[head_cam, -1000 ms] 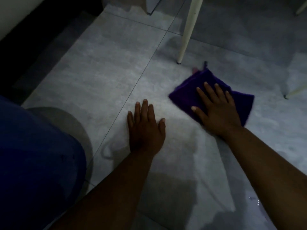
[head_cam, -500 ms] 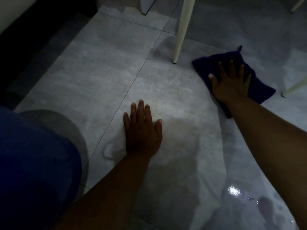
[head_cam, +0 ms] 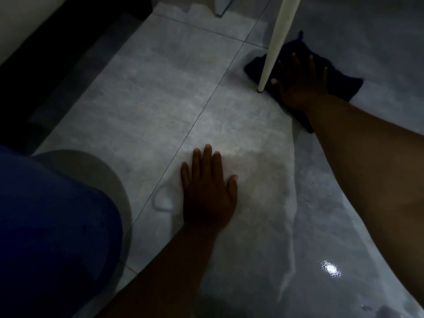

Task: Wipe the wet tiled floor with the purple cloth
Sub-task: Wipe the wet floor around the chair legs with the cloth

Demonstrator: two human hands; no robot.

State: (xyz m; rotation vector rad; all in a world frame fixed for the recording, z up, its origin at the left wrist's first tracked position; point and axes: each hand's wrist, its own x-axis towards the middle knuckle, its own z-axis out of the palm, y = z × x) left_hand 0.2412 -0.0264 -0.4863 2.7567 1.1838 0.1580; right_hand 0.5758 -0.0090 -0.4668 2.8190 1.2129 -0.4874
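Observation:
The purple cloth [head_cam: 339, 84] lies flat on the grey tiled floor [head_cam: 160, 88] at the upper right, partly behind a white chair leg. My right hand [head_cam: 300, 84] presses down on the cloth with its fingers spread. My left hand [head_cam: 207, 191] rests palm-down on the bare tile in the middle, holding nothing. A wet sheen with a bright glint [head_cam: 330, 268] covers the floor at the lower right.
A white chair leg [head_cam: 274, 49] stands on the floor right beside my right thumb. My knee in blue cloth [head_cam: 52, 237] fills the lower left. A dark skirting and wall [head_cam: 46, 49] run along the upper left.
My right hand has slid the cloth away from me and to the right, up to the chair leg. My left hand has stayed planted on the tile.

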